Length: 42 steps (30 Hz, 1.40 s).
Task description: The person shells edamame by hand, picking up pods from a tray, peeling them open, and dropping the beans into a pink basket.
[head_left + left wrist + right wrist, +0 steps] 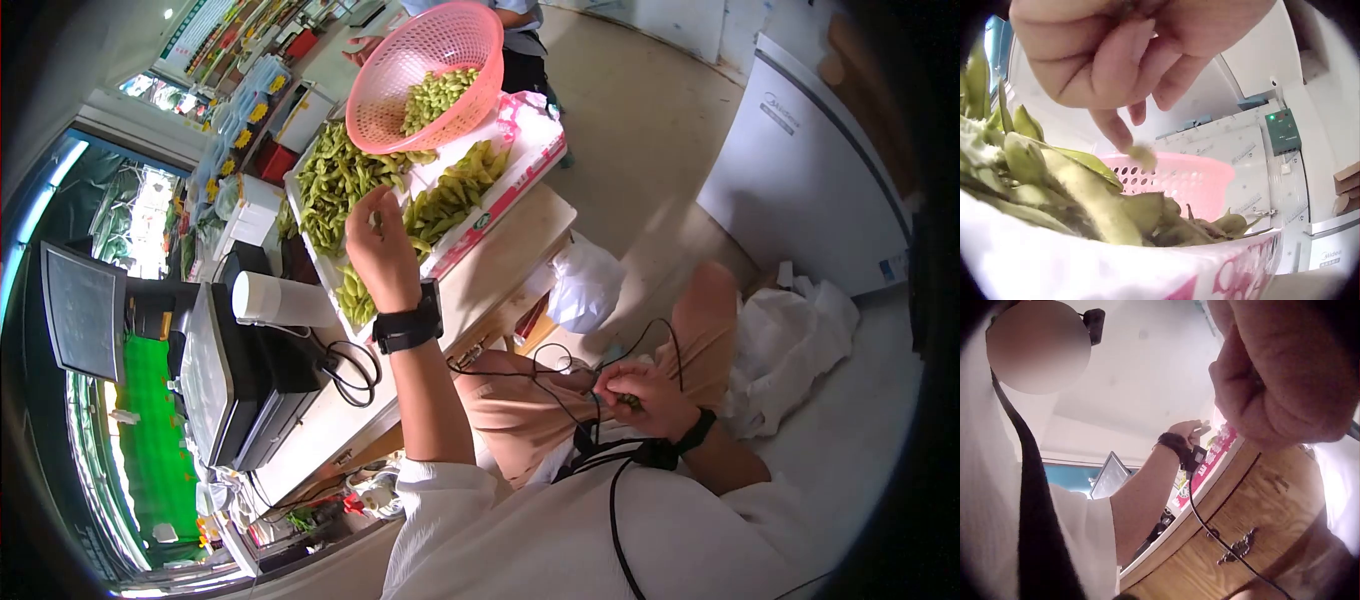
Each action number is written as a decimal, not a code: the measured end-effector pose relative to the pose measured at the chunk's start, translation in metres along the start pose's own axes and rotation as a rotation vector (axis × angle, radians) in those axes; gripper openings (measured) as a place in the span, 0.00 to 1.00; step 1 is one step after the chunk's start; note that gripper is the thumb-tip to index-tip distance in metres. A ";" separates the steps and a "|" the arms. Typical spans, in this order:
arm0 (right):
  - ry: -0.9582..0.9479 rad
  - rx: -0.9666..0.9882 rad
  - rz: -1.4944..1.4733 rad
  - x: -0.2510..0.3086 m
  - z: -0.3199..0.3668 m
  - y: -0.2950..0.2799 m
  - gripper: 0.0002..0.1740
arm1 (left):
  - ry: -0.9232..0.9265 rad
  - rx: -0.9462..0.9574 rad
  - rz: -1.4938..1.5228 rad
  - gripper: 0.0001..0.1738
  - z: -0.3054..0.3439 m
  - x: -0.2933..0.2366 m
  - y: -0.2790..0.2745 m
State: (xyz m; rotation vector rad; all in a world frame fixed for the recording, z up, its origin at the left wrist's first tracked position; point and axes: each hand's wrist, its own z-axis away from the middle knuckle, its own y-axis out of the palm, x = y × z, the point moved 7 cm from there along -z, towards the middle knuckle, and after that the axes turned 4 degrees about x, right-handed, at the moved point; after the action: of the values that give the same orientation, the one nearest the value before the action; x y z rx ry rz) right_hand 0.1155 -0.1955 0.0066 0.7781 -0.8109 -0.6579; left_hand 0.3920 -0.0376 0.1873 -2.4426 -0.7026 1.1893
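My left hand is raised over the near edge of a white tray with pink print, its fingers loosely bent. By one fingertip in the left wrist view is a blurred pale green bean. Under the hand lie green soybean pods, heaped in the tray in more than one pile. A pink colander with shelled beans stands on the tray's far side. Low over my lap, my right hand grips a few small green pods, mostly hidden by its curled fingers.
The tray sits on a wooden table, beside a black-and-white machine and a white cup. Black cables cross my lap. A white bag hangs at the table edge. Another person sits across; a white freezer stands right.
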 end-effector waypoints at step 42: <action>-0.517 0.049 0.471 0.041 0.006 0.036 0.13 | -0.844 0.795 1.028 0.11 0.255 -0.054 0.038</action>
State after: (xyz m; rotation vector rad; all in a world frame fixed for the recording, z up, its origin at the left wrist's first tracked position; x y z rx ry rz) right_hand 0.1403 -0.2087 0.0537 0.4310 -1.4334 -0.4140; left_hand 0.1698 -0.0788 0.0513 -1.4697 0.8909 2.2883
